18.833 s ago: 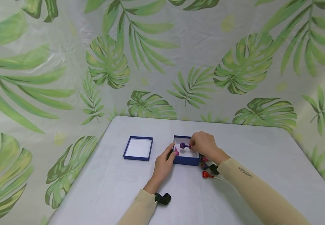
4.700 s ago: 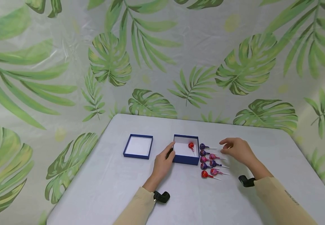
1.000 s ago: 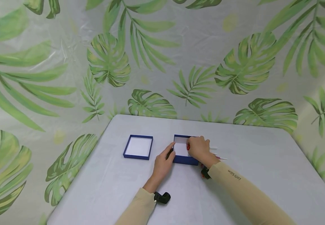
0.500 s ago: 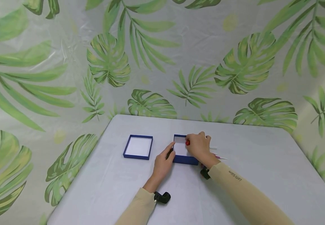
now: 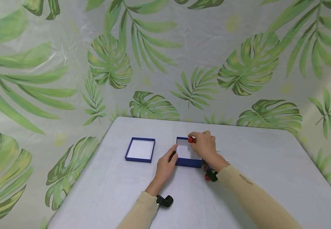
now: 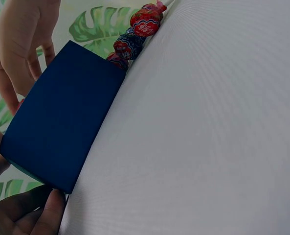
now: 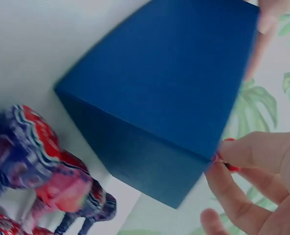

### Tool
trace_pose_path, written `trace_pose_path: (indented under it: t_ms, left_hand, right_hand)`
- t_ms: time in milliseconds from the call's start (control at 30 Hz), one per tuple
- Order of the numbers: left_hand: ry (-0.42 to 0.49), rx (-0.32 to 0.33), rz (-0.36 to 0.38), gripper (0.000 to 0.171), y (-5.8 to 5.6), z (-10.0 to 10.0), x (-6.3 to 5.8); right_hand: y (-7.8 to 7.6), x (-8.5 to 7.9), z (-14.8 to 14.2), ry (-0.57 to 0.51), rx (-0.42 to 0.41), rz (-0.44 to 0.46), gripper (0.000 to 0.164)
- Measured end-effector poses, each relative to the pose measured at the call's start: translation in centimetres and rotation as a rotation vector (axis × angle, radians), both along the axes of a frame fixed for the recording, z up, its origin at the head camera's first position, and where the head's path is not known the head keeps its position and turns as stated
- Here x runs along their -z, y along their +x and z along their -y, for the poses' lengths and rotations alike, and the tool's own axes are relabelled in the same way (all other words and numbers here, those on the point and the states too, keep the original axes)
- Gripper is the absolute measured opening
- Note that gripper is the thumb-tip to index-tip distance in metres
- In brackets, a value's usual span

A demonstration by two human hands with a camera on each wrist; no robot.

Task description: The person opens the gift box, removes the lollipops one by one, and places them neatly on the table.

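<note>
My right hand [image 5: 205,144] pinches a red-wrapped lollipop [image 5: 191,140] near the back rim of the blue box [image 5: 189,163]. Its stick is hidden behind the fingers; only red wrapper bits of this lollipop [image 7: 230,167] show beyond the box in the right wrist view. The box is white inside. My left hand [image 5: 165,168] rests against the box's left side, index finger and thumb spread along the wall. In the left wrist view, fingertips of the left hand [image 6: 34,215] touch the box's lower corner.
Several lollipops [image 5: 207,168] lie right of the box, mostly under the right wrist. In the right wrist view, purple and red wrapped lollipops [image 7: 22,147] crowd the box's side. A blue-rimmed lid [image 5: 140,149] lies inside up at left on the white table [image 5: 102,187].
Earlier, lollipops moved from the box to the table, leaving a red one inside. Over the last second, my right hand has raised that red lollipop toward the back rim. The left hand stays put.
</note>
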State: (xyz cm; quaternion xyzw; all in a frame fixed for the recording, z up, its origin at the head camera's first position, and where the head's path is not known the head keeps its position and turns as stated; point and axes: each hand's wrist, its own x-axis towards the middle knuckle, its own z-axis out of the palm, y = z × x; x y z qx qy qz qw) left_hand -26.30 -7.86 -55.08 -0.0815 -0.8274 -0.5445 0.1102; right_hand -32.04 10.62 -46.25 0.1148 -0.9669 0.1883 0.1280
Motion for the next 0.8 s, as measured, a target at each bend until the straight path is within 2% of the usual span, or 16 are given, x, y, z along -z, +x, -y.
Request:
trace_pose_path:
  t_ms: [300, 467, 633, 800]
  left_hand:
    - [-0.007, -0.007, 0.012, 0.044, 0.0, -0.1, 0.0]
    - [-0.006, -0.015, 0.004, 0.044, 0.0, -0.1, 0.0]
    - [-0.012, -0.019, 0.014, 0.044, 0.1, -0.2, -0.1]
    - [-0.009, -0.015, 0.008, 0.044, 0.2, -0.1, -0.1]
  right_hand:
    - [0.6, -2.5, -1.3, -0.127, -0.124, 0.078, 0.039]
    - [0.5, -3.4, -2.3, -0.167, -0.164, 0.086, 0.039]
    - [0.4, -3.8, -3.7, -0.165, -0.176, 0.116, 0.037]
    - [0.0, -4.2, -5.4, -0.113, -0.23, 0.125, 0.035]
